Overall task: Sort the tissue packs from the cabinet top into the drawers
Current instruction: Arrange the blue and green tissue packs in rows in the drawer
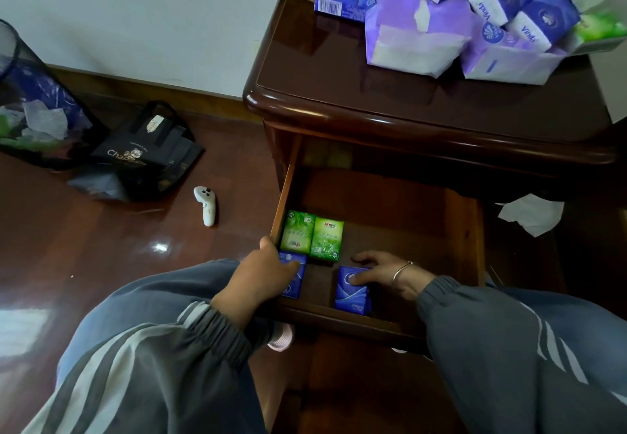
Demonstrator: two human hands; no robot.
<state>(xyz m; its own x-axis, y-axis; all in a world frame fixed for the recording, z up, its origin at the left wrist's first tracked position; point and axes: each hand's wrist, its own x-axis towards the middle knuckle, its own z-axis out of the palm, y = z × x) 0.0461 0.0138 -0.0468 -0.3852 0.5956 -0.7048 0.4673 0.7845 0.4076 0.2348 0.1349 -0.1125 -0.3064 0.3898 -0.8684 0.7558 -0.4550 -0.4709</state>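
green packs | blue packs | sleeves grey, apparently white-striped

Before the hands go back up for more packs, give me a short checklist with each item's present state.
1. Drawer pulled open for access: ok.
2. Two green packs lying flat side by side at the drawer's left: ok.
3. Left hand blue pack seated below the green ones: cannot tell, the hand covers part of it.
4. Right hand blue pack aligned with the others: not ok, it sits apart with a gap.
5. Free drawer floor for more packs: ok, the right side is bare.
6. Packs left on the cabinet top: not ok, a pile remains.
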